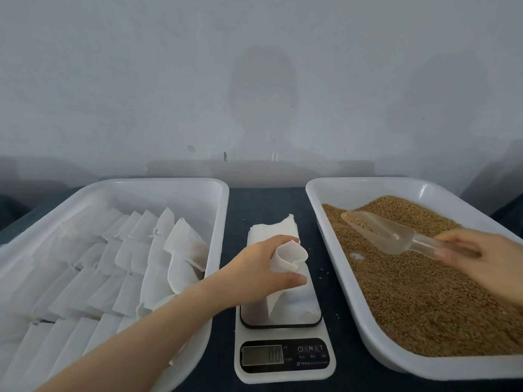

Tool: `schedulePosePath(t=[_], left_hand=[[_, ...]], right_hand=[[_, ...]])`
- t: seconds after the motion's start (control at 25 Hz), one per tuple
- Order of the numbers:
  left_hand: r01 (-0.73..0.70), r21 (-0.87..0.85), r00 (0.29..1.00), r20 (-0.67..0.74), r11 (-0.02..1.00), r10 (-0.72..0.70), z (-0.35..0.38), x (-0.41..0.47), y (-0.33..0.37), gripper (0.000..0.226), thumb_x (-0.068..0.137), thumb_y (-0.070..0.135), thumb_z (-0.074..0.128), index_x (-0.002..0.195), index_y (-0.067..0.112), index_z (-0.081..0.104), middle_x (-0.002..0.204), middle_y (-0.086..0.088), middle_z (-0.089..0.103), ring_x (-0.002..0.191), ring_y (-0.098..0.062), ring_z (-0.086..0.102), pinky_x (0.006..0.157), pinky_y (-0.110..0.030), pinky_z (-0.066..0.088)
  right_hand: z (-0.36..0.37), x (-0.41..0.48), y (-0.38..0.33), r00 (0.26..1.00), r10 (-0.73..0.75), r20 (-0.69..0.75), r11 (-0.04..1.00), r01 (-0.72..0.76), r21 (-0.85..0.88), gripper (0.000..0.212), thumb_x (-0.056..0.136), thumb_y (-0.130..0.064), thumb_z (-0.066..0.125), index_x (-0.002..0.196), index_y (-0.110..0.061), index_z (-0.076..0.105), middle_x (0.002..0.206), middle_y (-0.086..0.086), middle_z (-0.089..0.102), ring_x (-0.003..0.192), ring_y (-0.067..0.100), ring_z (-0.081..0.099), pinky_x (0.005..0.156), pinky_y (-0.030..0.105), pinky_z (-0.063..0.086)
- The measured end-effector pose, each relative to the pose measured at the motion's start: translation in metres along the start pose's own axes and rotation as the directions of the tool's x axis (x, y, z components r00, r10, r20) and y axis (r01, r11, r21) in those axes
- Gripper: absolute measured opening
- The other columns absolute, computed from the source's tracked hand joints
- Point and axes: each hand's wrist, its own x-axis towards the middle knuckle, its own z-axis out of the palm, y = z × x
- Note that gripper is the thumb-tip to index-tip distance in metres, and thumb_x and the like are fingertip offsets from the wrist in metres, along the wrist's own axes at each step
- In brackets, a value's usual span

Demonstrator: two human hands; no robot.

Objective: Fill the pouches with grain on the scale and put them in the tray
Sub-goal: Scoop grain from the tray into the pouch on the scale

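The person's left hand (264, 268) reaches in from the near left and grips a white pouch (288, 260), fingers curled round its far side and thumb pressed against the near side, so the mouth is held open and facing up. The pouch stands upright on the platform of a white kitchen scale (283, 374), which sits in the middle of a dark blue tabletop (268, 199). The scale's display faces the near edge and shows digits that look like zeros (too blurred to be sure). Just beyond the held pouch lies a flat stack of empty pouches (268, 227); whether it rests on the platform's far end or on the table behind it cannot be told.

To the right stands a white grain tray (325, 185) filled with brown grain (410, 301). The right hand (481, 256) comes in from the right edge with its fingers closed round the handle of a clear plastic scoop (376, 230). The scoop's bowl points far and left, low over the grain; whether it holds any grain is unclear.

To the left stands a second white tray (220, 199) holding many white pouches in overlapping rows. A few loose grains lie on the tabletop between the scale and the grain tray.
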Motion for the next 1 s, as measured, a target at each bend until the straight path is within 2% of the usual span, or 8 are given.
schedulePosePath(t=[0.12,0.2,0.32,0.4,0.48,0.56,0.72,1.0], left_hand=[[0.006,-0.002,1.0,-0.005,1.0,-0.006,0.0,0.001,-0.002,0.064,0.078,0.046,0.072,0.134,0.044,0.041,0.126,0.013,0.053,0.11,-0.012,0.054,0.098,-0.033,0.048],[0.02,-0.006,1.0,0.002,1.0,-0.02,0.0,0.002,-0.003,0.066,0.078,0.046,0.072,0.135,0.043,0.04,0.125,0.014,0.052,0.11,-0.012,0.054,0.097,-0.03,0.048],[0.029,-0.007,0.999,0.013,1.0,-0.029,0.001,0.003,-0.004,0.069,0.077,0.048,0.073,0.136,0.044,0.038,0.123,0.015,0.051,0.108,-0.011,0.054,0.091,-0.025,0.046],[0.025,-0.014,1.0,0.015,1.0,-0.025,0.002,0.003,-0.005,0.07,0.076,0.048,0.074,0.137,0.043,0.039,0.122,0.016,0.051,0.107,-0.01,0.053,0.089,-0.023,0.045],[0.016,-0.021,1.0,0.016,1.0,-0.016,0.002,0.004,-0.006,0.07,0.076,0.047,0.074,0.136,0.04,0.041,0.123,0.015,0.053,0.109,-0.01,0.053,0.09,-0.024,0.047],[-0.003,-0.019,1.0,0.02,1.0,0.004,0.003,0.004,-0.005,0.067,0.076,0.047,0.074,0.136,0.038,0.043,0.122,0.014,0.055,0.109,-0.01,0.054,0.092,-0.027,0.049],[-0.031,-0.031,0.999,0.018,0.999,0.031,0.002,0.004,-0.004,0.064,0.079,0.043,0.072,0.136,0.037,0.044,0.123,0.015,0.057,0.108,-0.007,0.055,0.093,-0.026,0.049],[-0.059,0.0,0.998,-0.026,0.998,0.059,0.0,0.003,-0.003,0.058,0.082,0.039,0.071,0.135,0.031,0.048,0.125,0.015,0.058,0.11,-0.002,0.053,0.094,-0.019,0.043]], right_hand=[[-0.013,-0.008,0.0,0.997,-0.065,-0.043,0.998,0.065,0.008,0.019,0.08,-0.041,0.06,0.097,-0.049,0.061,0.078,-0.018,0.066,0.053,0.018,0.064,0.048,0.03,0.051],[-0.023,-0.011,0.0,0.993,-0.108,-0.041,0.994,0.107,-0.022,0.02,0.072,-0.056,0.053,0.091,-0.063,0.056,0.073,-0.025,0.064,0.044,0.014,0.06,0.042,0.029,0.05],[-0.031,-0.013,0.0,0.983,-0.179,-0.028,0.983,0.178,-0.044,0.027,0.075,-0.067,0.048,0.102,-0.066,0.054,0.07,-0.026,0.064,0.047,0.015,0.061,0.048,0.038,0.056],[-0.035,-0.013,-0.009,0.974,-0.228,-0.013,0.973,0.227,-0.049,0.034,0.076,-0.078,0.043,0.106,-0.065,0.054,0.077,-0.029,0.066,0.06,0.012,0.066,0.055,0.036,0.056],[-0.038,-0.016,-0.021,0.962,-0.271,0.016,0.961,0.271,-0.044,0.043,0.07,-0.084,0.038,0.107,-0.066,0.052,0.09,-0.036,0.064,0.081,-0.002,0.065,0.062,0.027,0.052],[-0.038,-0.018,-0.03,0.951,-0.309,0.029,0.95,0.31,-0.046,0.042,0.07,-0.085,0.037,0.105,-0.068,0.051,0.092,-0.039,0.062,0.087,-0.009,0.061,0.064,0.023,0.048],[-0.033,-0.018,-0.045,0.927,-0.372,0.045,0.924,0.374,-0.077,0.026,0.074,-0.075,0.042,0.098,-0.072,0.05,0.085,-0.037,0.064,0.069,0.02,0.07,0.063,0.041,0.058],[-0.041,-0.007,-0.067,0.897,-0.425,0.122,0.898,0.435,-0.07,0.036,0.06,-0.066,0.046,0.096,-0.074,0.048,0.088,-0.04,0.061,0.072,0.005,0.066,0.07,0.035,0.055]])
